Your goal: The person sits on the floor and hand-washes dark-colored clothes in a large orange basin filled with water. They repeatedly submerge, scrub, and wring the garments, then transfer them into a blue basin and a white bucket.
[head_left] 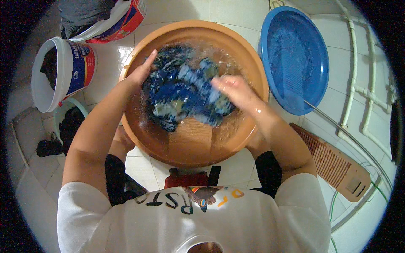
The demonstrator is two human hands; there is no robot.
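Wet blue, white and greenish patterned cloth point(181, 95) lies bunched in water inside a wide orange basin point(139, 141). My left hand point(145, 71) is at the cloth's left edge, its thumb stretched up. The other fingers of that hand are hidden against the cloth and water. On the other side, my right hand point(236, 90) is closed on a part of the cloth, slightly smeared by motion. Below the cloth, the basin's ridged washboard slope point(192, 137) shows through the water.
A blue basin point(270, 84) holding water stands at the right, beside white pipes point(352, 71), a metal rod point(346, 130) and a brown washboard point(333, 162). At the left are two white buckets point(63, 71) point(122, 21) with dark cloth and a pale green basin point(78, 107).
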